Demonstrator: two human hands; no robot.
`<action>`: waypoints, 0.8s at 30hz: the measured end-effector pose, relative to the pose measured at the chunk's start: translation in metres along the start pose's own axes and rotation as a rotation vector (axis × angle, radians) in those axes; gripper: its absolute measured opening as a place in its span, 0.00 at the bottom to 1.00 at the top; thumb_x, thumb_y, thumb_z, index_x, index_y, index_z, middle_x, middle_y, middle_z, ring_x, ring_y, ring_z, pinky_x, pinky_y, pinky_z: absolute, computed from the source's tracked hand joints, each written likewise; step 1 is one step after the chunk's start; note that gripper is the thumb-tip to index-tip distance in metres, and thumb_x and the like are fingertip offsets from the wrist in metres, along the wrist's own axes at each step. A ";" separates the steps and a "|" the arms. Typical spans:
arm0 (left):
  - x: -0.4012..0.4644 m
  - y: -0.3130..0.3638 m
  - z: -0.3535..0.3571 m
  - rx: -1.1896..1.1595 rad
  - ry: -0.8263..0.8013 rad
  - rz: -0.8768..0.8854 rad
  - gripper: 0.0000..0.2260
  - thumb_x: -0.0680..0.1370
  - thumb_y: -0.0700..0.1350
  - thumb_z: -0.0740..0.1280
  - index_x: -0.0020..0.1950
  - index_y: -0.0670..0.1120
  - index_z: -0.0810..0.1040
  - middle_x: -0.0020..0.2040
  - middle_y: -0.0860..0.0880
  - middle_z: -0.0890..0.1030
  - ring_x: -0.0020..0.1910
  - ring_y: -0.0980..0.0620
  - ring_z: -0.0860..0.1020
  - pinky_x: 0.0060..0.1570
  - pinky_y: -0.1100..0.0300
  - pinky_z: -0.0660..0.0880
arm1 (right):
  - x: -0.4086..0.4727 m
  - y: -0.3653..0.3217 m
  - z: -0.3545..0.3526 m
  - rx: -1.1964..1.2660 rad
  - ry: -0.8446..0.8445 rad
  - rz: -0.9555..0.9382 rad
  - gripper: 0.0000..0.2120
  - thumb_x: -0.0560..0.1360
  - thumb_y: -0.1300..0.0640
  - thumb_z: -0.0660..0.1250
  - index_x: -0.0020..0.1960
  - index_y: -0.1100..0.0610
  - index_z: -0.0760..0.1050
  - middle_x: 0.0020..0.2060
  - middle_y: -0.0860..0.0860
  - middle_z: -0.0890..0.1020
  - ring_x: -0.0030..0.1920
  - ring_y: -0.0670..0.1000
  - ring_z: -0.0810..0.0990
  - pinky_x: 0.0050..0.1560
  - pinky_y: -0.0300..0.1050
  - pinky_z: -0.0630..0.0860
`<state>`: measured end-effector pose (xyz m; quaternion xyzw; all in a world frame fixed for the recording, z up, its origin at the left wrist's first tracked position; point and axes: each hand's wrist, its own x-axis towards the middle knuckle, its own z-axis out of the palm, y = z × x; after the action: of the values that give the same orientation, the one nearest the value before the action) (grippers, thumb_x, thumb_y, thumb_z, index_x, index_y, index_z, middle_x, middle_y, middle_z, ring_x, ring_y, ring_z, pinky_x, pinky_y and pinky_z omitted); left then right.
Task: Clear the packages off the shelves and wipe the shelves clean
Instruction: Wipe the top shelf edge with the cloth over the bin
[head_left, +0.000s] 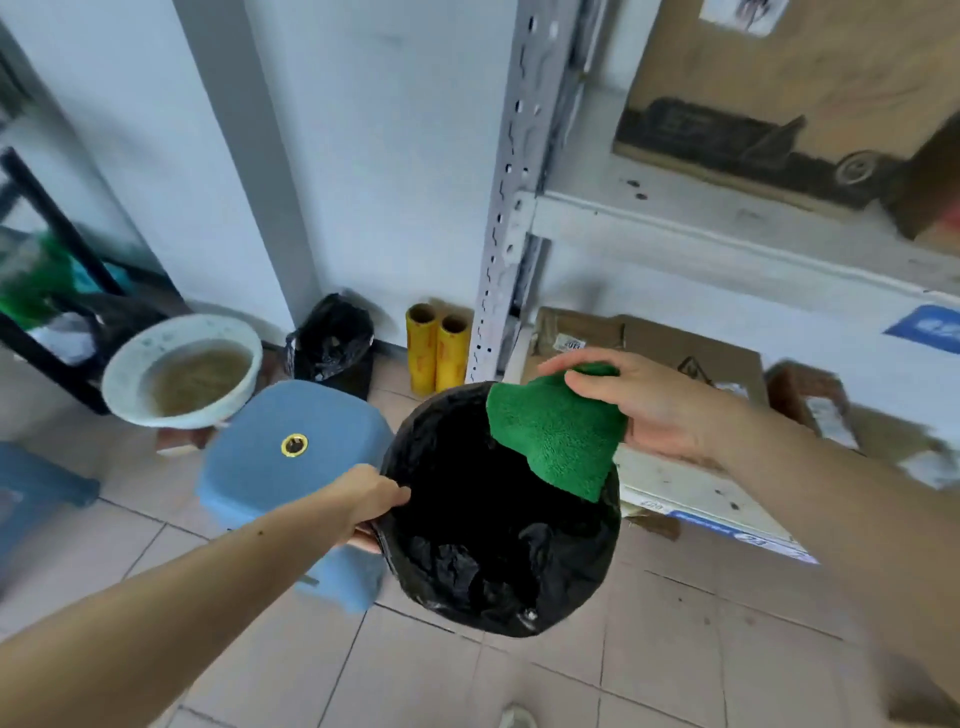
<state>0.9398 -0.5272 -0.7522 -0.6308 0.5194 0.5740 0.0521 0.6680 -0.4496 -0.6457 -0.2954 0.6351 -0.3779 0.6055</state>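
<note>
Two hands are busy over a black bin bag (498, 519). The left hand (371, 501) has its grip curled tight on the near rim of the bag and holds the bag's mouth wide open. The right hand (639, 405) has its grip pinched on a green cloth (556, 441), with the thumb on top and the other fingers mostly hidden behind.

The cloth hangs from the hand over the far side of the bag's mouth. Its long way runs up and down, and its lower corner points down toward the dark inside of the bag.

I think the job is only partly done. The upper shelf (675, 218) still has a big cardboard box (779, 88) on it, and dark spots of dirt show on the bare part beside the box. The lower shelf (691, 491) still has flat cardboard packages (670, 345) lying on it, and it has dirty marks on its front edge too. So more packages need to come off, and more wiping is left.

Other things stand on the tiled floor near the bag: a blue stool (260, 467), a white basin (182, 371) of brown water, and two yellow rolls (436, 345) by the shelf post.
</note>
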 end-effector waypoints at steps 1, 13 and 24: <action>-0.016 0.010 -0.007 0.016 -0.007 0.031 0.12 0.81 0.43 0.65 0.59 0.36 0.74 0.48 0.39 0.81 0.37 0.45 0.81 0.24 0.59 0.78 | -0.019 -0.014 0.002 -0.014 0.016 -0.016 0.09 0.78 0.60 0.67 0.57 0.56 0.82 0.59 0.56 0.83 0.56 0.53 0.82 0.54 0.48 0.81; -0.219 0.155 -0.061 0.183 -0.002 0.363 0.12 0.81 0.46 0.66 0.59 0.39 0.76 0.47 0.41 0.83 0.37 0.47 0.83 0.27 0.56 0.80 | -0.234 -0.154 -0.004 -0.373 0.311 -0.367 0.26 0.59 0.73 0.81 0.54 0.62 0.81 0.46 0.57 0.86 0.46 0.53 0.86 0.42 0.42 0.81; -0.321 0.277 -0.084 0.246 0.032 0.587 0.15 0.80 0.52 0.66 0.57 0.41 0.78 0.51 0.43 0.84 0.50 0.45 0.84 0.48 0.49 0.83 | -0.343 -0.257 -0.045 -0.457 0.556 -0.674 0.12 0.69 0.66 0.77 0.51 0.65 0.81 0.42 0.57 0.86 0.41 0.50 0.85 0.37 0.39 0.79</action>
<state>0.8620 -0.5179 -0.3275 -0.4518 0.7457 0.4873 -0.0480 0.6334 -0.2973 -0.2439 -0.4978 0.7082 -0.4683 0.1770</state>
